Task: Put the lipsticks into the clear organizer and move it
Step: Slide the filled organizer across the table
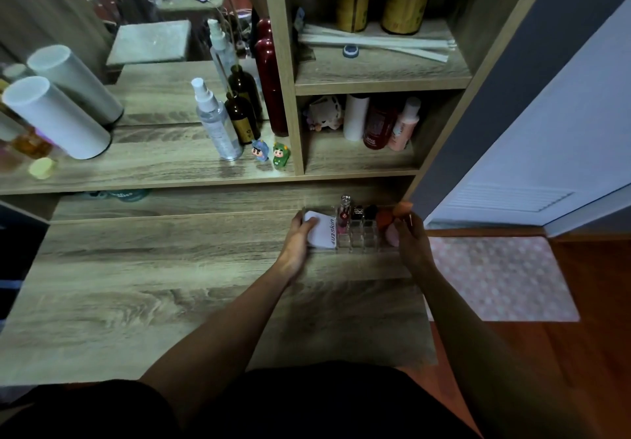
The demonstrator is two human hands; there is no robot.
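Both hands grip a clear organizer [358, 233] at the far right end of a wood-grain desk [170, 285], close under the shelf unit. The left hand [298, 237] clasps the organizer's left end, fingers curled round a white box [322, 232] printed "U2skin" that stands in that end. The right hand [411, 237] closes on the right end, thumb and fingers pinching near orange sponges [392, 215]; whether it grips the wall or only the sponges cannot be told.

Between the hands the organizer shows as a see-through grid of small square cells, its walls barely visible against the wood. A pink lipstick [344, 215] with a clear cap stands upright just right of the box; two dark-capped lipsticks [363, 213] sit in cells beside it, nearer the right hand. Several front cells look empty. The organizer appears to rest on the desk; whether it is lifted cannot be told.
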